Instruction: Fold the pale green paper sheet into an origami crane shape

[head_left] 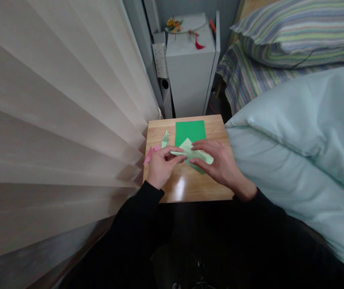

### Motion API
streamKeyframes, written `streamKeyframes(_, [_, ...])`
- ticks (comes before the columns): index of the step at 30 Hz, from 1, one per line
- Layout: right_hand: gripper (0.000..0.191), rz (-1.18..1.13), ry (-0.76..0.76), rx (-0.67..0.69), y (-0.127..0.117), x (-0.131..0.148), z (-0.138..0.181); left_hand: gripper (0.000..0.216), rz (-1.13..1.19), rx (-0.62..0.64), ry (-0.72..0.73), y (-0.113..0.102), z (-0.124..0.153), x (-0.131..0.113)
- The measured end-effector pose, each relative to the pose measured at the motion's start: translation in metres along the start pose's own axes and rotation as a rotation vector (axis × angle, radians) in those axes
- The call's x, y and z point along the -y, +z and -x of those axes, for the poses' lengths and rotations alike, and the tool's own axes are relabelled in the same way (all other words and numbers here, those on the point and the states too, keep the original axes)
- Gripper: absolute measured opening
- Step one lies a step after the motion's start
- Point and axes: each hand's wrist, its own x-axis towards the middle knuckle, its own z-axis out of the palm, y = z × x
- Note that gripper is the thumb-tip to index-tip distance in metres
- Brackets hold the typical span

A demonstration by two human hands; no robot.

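Note:
A partly folded sheet of light green origami paper (pixel 187 145) is held between my two hands above the small wooden table. My left hand (pixel 162 163) is closed, pinching the paper's left corner between thumb and fingers. On the other side, my right hand (pixel 220 161) curves around the right part of the paper, thumb below and fingers above. A stack of bright green square paper (pixel 190 131) lies just beyond. To the left are a small folded light green paper figure (pixel 165 139) and a folded pink paper figure (pixel 150 154), the pink one partly behind my left hand.
The wooden table (pixel 172 192) stands between a pleated curtain (pixel 93 100) on the left and a bed with a pale blue quilt (pixel 295 132) on the right. Behind it is a white cabinet (pixel 190 76) with a red tassel (pixel 199 43) on top.

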Motion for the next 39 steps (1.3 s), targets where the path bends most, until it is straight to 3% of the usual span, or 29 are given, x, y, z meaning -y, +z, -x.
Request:
streamKeyframes(2, [0.020,-0.052,0.019,0.120,0.001,0.014,0.002,0.022,-0.018,0.025,0.051,0.003,0.005,-0.007])
streamKeyframes(7, [0.020,-0.261,0.210,0.174,-0.001,0.016,0.011,0.019,-0.164,-0.016,0.251,-0.003,0.009,-0.009])
streamKeyframes(9, [0.021,-0.329,0.257,0.213,-0.007,0.019,0.013,0.021,-0.132,0.025,0.277,-0.007,0.010,-0.012])
streamKeyframes(12, [0.020,-0.373,0.294,0.282,-0.018,0.032,0.016,0.025,0.020,0.136,0.180,-0.007,0.018,-0.020])
streamKeyframes(18, [0.020,-0.351,0.346,0.253,-0.024,0.055,0.021,0.026,0.143,0.083,0.047,0.006,0.035,-0.033])
streamKeyframes(22, [0.024,-0.383,0.340,0.265,-0.020,0.055,0.022,0.034,0.218,0.004,-0.062,0.010,0.035,-0.030])
streamKeyframes(24, [0.026,-0.448,0.346,0.207,-0.019,0.053,0.021,0.042,0.274,0.024,-0.163,0.010,0.034,-0.028])
streamKeyframes(28, [0.025,-0.673,0.424,0.073,-0.019,0.048,0.018,0.051,0.348,0.205,-0.303,0.009,0.034,-0.029])
streamKeyframes(32, [0.023,-0.837,0.450,0.196,-0.020,0.047,0.016,0.050,0.411,0.398,-0.354,0.008,0.037,-0.033])
streamKeyframes(39, [0.020,-0.889,0.386,0.264,-0.022,0.049,0.017,0.048,0.576,0.586,-0.592,0.011,0.046,-0.028])
